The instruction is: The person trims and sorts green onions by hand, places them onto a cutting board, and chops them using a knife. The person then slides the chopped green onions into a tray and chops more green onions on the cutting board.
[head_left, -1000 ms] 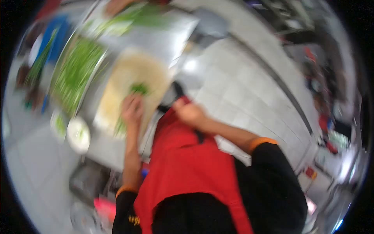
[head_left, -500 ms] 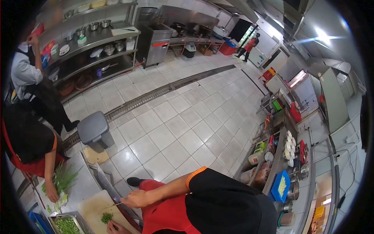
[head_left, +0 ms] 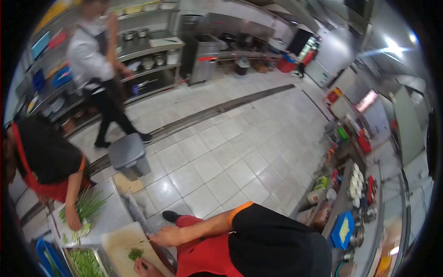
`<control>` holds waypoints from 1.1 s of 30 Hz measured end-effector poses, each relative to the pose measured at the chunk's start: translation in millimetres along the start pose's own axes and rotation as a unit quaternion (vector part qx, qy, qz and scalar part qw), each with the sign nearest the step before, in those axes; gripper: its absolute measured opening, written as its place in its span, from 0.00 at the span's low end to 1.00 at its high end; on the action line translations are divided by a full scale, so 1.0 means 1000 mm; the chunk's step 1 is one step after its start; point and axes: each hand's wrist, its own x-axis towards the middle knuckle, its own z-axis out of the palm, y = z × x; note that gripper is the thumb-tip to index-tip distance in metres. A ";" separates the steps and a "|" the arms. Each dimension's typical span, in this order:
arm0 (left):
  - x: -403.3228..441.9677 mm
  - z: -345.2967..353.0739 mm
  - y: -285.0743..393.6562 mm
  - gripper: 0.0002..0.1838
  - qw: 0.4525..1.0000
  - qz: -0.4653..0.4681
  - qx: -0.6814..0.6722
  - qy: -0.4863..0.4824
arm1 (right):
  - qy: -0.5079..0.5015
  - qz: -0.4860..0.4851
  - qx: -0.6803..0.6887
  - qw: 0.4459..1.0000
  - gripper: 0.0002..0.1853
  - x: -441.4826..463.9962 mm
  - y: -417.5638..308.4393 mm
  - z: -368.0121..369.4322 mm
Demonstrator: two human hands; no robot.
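A light cutting board (head_left: 121, 244) lies on the metal table at the lower left. On it sits a small heap of chopped green herbs (head_left: 135, 253). At the near edge of the heap is my left hand (head_left: 146, 267), its fingers bent together against the greens; the frame's bottom edge cuts it off. My right hand (head_left: 167, 236) is closed at the board's right side, around what looks like a knife (head_left: 144, 240). Only a thin strip of the blade shows, edge-on, and the handle is hidden in my fist.
Beside the board stands a metal tray (head_left: 98, 258) of cut greens. A co-worker's hand (head_left: 72, 219) touches long green stalks (head_left: 90, 203). A grey bin (head_left: 128, 154) stands past the table; a person in a white shirt (head_left: 92, 55) is behind it. Shelves (head_left: 330, 207) line the right.
The view has shifted, so most things sit lower and further right. The white-shirted person has moved right along the shelves. My hands stay at the board with the herbs.
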 end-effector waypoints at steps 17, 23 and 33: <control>-0.002 0.002 0.011 0.06 0.998 0.019 -0.011 0.064 | -0.044 -0.013 0.042 0.998 0.16 0.030 -0.023 -0.018; -0.004 0.005 0.010 0.06 0.997 0.009 -0.036 0.063 | -0.071 -0.009 0.053 0.996 0.16 0.038 -0.032 -0.026; -0.009 0.007 -0.011 0.08 0.999 0.035 -0.002 0.035 | 0.024 0.011 0.086 0.996 0.16 0.049 -0.034 0.000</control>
